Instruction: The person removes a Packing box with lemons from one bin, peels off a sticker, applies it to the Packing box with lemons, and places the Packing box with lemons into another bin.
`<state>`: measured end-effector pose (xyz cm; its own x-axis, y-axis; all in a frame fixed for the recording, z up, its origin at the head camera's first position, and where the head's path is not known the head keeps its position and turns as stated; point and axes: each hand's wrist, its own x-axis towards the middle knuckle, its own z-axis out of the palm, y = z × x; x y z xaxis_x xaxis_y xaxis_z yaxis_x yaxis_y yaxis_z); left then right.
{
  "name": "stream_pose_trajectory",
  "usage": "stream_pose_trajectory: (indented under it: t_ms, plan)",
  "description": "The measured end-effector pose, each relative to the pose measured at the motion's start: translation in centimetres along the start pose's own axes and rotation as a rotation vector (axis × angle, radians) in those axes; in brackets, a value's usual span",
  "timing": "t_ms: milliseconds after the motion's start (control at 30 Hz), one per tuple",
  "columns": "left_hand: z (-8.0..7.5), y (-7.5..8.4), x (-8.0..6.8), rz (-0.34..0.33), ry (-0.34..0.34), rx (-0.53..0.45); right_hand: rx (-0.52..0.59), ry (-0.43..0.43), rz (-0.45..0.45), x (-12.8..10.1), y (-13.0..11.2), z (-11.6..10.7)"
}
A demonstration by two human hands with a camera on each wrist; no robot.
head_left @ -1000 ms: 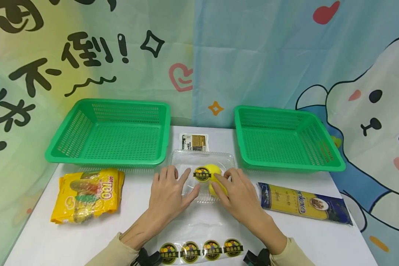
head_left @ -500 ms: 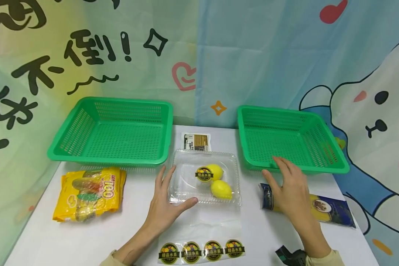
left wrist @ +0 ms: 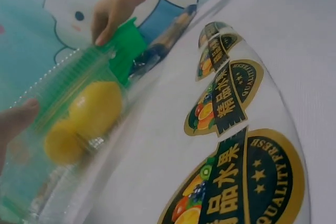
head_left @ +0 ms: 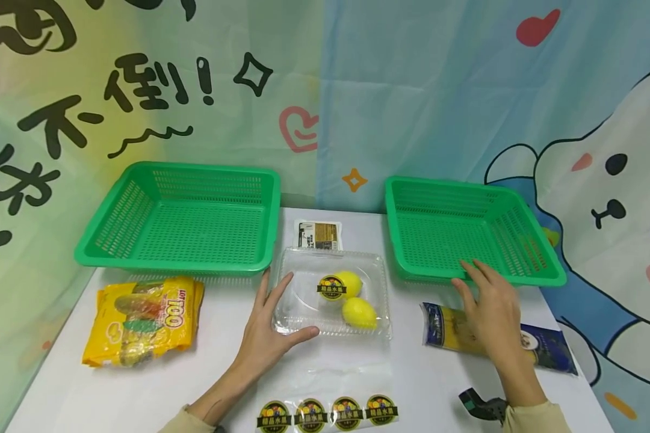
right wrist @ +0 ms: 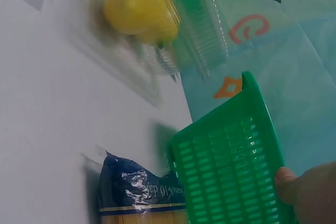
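Hands at the middle of the table [head_left: 59, 397]: we see the left hand [head_left: 265, 328] with fingers spread and nearly straight against the left edge of the clear clamshell box [head_left: 333, 260], thumb along its front rim, which steadies the box where it lies between the two baskets. Two lemons [head_left: 359, 313] sit inside, under a round fruit sticker [head_left: 331, 287] on the lid. Our right hand [head_left: 493, 310], fingers straight and apart, holds nothing; it hovers over the blue-and-yellow pasta packet [head_left: 547, 349], fingertips at the front rim of the right green basket [head_left: 411, 240], as the right wrist view confirms. Beside these we note the left green basket [head_left: 114, 240], a yellow snack bag [head_left: 141, 316], a small dark-labelled packet [head_left: 318, 234] behind the box, and a sticker strip [head_left: 327, 414] at the table's near edge. Nothing lies between either hand and its object
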<state>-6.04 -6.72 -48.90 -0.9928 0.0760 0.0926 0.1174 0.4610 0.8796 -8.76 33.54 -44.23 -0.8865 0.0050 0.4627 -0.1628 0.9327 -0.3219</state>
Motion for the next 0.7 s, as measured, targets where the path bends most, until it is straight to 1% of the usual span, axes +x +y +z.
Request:
stream_pose_trajectory:
  t_ms: [167,300,500,700]
  plan:
    - [0.15,-0.08,0.16,0.045,-0.005,0.007,-0.033,0.033,-0.029,0.03,0.24,0.18]
    - [0.23,-0.08,0.29,0.056,0.009,0.006,-0.054,0.047,-0.042,-0.04,0.37,0.38]
    - [0.1,0.08,0.22,0.059,0.048,0.037,-0.061,0.035,-0.007,-0.22,0.33,0.51]
    - [0.09,0.18,0.09,0.093,0.096,0.028,-0.059,0.061,-0.031,-0.15,0.3,0.59]
